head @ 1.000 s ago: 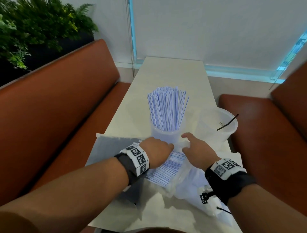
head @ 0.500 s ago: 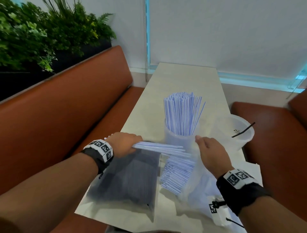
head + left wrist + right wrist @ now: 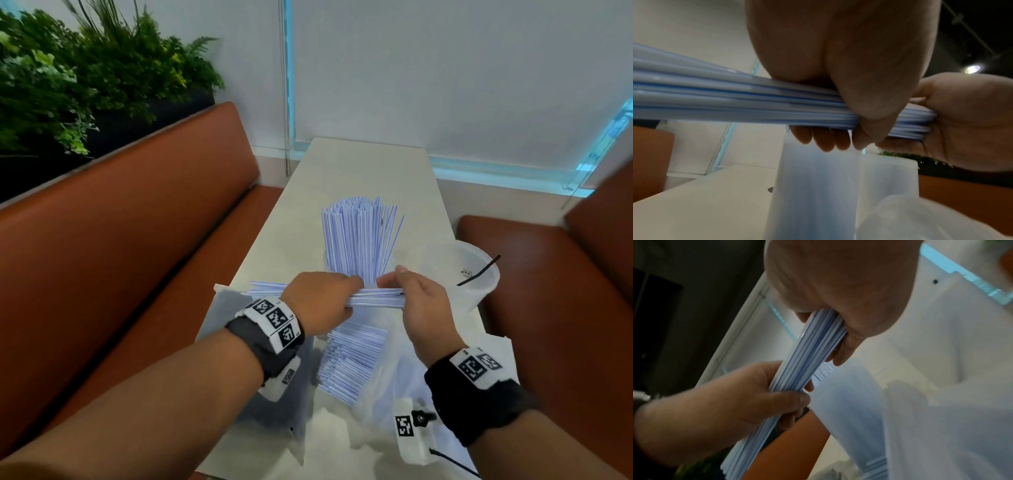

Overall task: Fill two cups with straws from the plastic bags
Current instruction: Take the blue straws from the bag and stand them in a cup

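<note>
A horizontal bundle of white straws with blue stripes (image 3: 373, 297) (image 3: 731, 97) (image 3: 805, 356) hangs above the table. My left hand (image 3: 320, 301) (image 3: 748, 395) grips it near the middle, and my right hand (image 3: 416, 301) (image 3: 962, 123) grips its right end. Behind the hands stands a clear cup (image 3: 346, 274) packed with upright straws (image 3: 359, 236). An empty clear cup (image 3: 476, 284) stands to its right. More straws (image 3: 352, 363) lie in an open plastic bag (image 3: 387, 394) on the table under my hands.
A flat, empty plastic bag (image 3: 226, 308) lies at the table's left edge. A black twist tie (image 3: 479, 270) rests on the empty cup's rim. Orange bench seats (image 3: 120, 240) flank the narrow white table (image 3: 359, 164); plants (image 3: 85, 78) stand behind the left bench.
My left hand drew a bundle of straws out of the bag and lifted it. My right hand left the bag and took hold of the bundle's right end.
</note>
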`<state>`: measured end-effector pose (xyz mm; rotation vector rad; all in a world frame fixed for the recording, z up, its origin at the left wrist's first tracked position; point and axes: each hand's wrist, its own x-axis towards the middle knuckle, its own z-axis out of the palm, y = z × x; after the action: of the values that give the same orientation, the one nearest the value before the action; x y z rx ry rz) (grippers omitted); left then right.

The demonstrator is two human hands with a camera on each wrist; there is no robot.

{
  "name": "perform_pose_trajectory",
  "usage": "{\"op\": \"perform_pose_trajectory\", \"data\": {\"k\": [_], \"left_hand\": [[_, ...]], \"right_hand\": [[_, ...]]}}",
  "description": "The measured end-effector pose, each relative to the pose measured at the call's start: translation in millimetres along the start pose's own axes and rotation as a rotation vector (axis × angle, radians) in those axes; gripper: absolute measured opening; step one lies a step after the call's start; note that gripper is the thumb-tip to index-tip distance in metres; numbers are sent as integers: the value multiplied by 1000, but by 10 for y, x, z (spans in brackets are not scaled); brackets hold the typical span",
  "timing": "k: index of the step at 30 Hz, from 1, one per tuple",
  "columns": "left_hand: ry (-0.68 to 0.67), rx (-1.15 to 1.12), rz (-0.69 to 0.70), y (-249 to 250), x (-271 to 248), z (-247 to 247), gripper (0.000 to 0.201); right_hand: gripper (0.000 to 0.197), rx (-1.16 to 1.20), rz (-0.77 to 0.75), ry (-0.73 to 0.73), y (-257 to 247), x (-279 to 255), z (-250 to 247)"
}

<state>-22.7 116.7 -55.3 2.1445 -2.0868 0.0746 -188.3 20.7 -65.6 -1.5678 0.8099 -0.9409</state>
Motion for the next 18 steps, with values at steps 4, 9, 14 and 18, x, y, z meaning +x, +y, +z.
{"op": "perform_pose_trajectory", "data": {"k": [4, 9, 14, 18], "left_hand": [[134, -333, -124, -34, 84, -250, 9], [623, -1512, -88, 226, 239, -794, 15], [733, -1785, -71, 427, 418, -810, 19], [723, -1789, -139, 438, 440, -727, 17]], "right_hand": [[44, 410, 259, 123, -48, 54, -128], [63, 505, 516, 5, -92, 40, -14], [71, 738, 608, -63, -249, 46, 149], [67, 764, 609, -87, -243, 55, 159]]}}
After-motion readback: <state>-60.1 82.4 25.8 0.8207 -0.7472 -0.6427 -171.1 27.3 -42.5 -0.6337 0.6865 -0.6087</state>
